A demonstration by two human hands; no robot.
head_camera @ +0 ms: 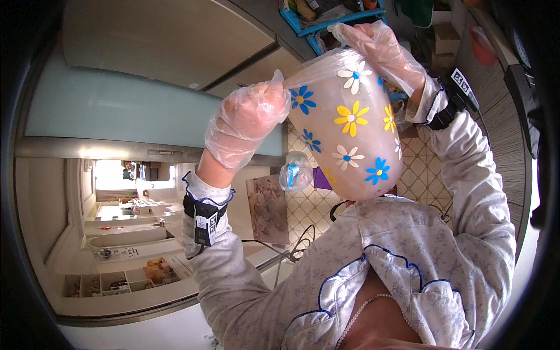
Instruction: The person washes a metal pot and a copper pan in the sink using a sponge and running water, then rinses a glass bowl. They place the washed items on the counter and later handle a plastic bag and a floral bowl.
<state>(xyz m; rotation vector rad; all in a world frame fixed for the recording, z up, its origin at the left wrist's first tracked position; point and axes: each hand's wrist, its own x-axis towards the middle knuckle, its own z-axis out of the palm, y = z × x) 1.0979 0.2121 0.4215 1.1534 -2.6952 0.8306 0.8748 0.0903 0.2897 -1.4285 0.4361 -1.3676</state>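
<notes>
A frosted, translucent bin (350,144) with blue, yellow and white flowers hangs tilted in front of my chest. Clear plastic film (317,68), apparently a bag, stretches across its upper end. My left hand (251,109), in a thin clear disposable glove, is closed on a gathered end of the film beside the bin. On the other side, my right hand (378,50), gloved the same way, grips film at the bin's upper edge. The glove and film overlap there, so the fingertips are hard to make out. What the bin contains is hidden.
Left of me stands a refrigerator-like cabinet (170,35) beside a frosted glass door (122,105). A blue crate (339,21) holds items at the top. On the tiled floor (302,218) are a knotted clear bag (297,171), a floral panel (267,208) and cables (302,249).
</notes>
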